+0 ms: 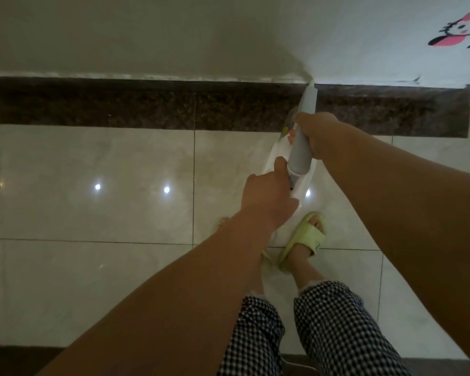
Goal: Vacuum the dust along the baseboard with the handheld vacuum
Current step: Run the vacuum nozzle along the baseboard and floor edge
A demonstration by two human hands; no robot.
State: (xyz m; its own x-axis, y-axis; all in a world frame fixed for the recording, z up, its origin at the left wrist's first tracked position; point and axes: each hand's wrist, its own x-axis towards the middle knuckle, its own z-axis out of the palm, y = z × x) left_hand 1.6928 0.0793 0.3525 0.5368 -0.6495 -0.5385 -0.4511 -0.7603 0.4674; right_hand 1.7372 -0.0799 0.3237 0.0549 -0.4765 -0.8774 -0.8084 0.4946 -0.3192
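Observation:
A grey and white handheld vacuum [300,156] points away from me, its thin nozzle tip touching the top edge of the dark speckled baseboard [147,104]. My right hand [319,137] grips the grey body near the nozzle. My left hand [269,196] holds the rear end of the vacuum, fingers curled round the handle. Part of the white body is hidden under both hands.
A pale wall rises above the baseboard, with a pink cartoon sticker [459,32] at the upper right. Glossy cream floor tiles [106,185] reflect ceiling lights. My feet in light green slippers [307,237] stand just behind the vacuum.

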